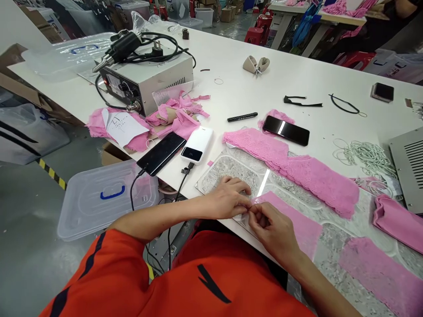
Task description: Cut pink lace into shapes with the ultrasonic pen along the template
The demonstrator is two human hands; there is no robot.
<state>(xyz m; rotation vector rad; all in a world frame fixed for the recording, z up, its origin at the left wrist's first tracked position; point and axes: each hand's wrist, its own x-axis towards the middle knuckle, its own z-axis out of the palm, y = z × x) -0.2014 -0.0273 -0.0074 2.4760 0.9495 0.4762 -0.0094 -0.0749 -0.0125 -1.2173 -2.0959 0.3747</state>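
A piece of thin pink fabric (pixel 294 220) lies on a grey marbled mat (pixel 330 251) at the table's near edge. Its left corner is at the fingertips of both my hands, which meet there. My left hand (pixel 229 199) rests on the mat, thumb and forefinger pinched at that corner. From the other side my right hand (pixel 272 229) pinches the same spot, its remaining fingers curled. The exact bit between the fingertips is mostly hidden. Beyond the hands lies a stack of pink lace pieces (pixel 294 169). Another flat pink piece (pixel 383 273) is at the lower right.
A black phone (pixel 287 130) and marker (pixel 242 117) lie behind the lace. To the left are a cabled phone (pixel 161 154), a white power bank (pixel 197 144) and a metal control box (pixel 152 79) carrying a hand tool (pixel 120 47). Light-green elastic cords (pixel 372 156) lie right.
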